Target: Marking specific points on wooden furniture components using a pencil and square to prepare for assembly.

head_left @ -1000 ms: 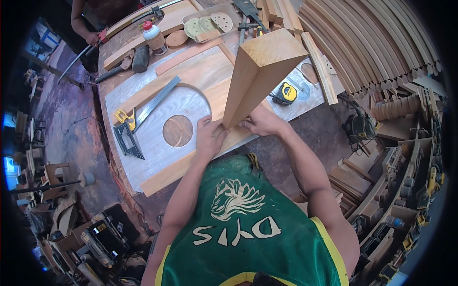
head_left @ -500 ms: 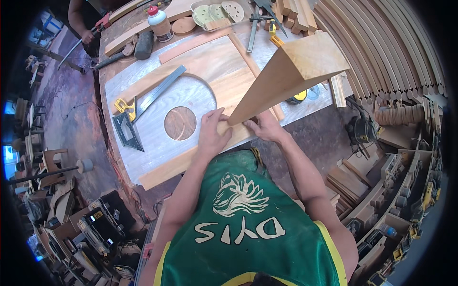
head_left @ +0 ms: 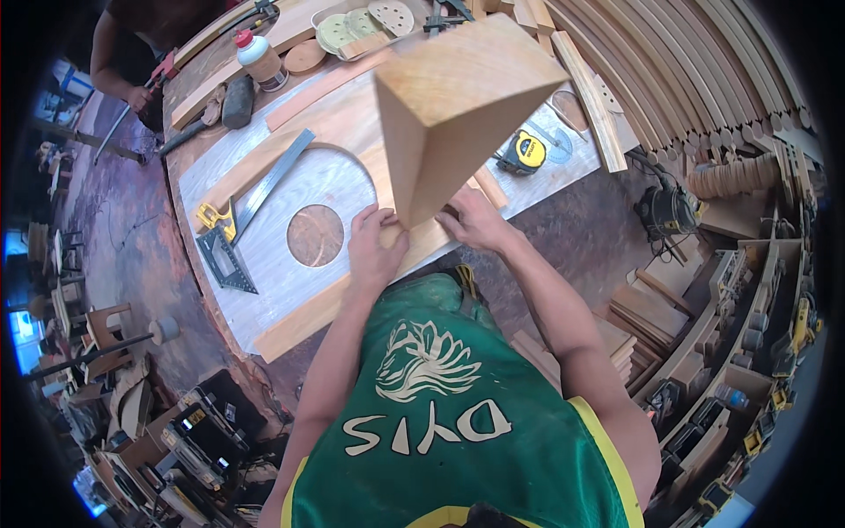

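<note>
A tall wooden post (head_left: 418, 145) rises toward me from the near edge of the worktop, its broad end up and its narrow-looking foot between my hands. My left hand (head_left: 377, 251) is bent around the left side of the foot, thumb and fingers close to it. From the other side my right hand (head_left: 480, 222) curls in, its fingertips partly hidden behind the post. Beneath them runs a pale wooden board (head_left: 304, 312) along the near edge. A combination square (head_left: 273, 180) and a dark triangular square (head_left: 227, 262) lie to the left.
A yellow tape measure (head_left: 525, 153) lies right of the post. Toward the back are a glue bottle (head_left: 262, 62), a mallet (head_left: 238, 106) and sanding discs (head_left: 361, 31). Long wooden mouldings (head_left: 669, 62) are stacked at far right. Another person's hand (head_left: 138, 97) shows at upper left.
The post's upper end has swung left and turned, showing two side faces and uncovering the tape measure. Both hands stay at its foot. The whole view has shifted slightly.
</note>
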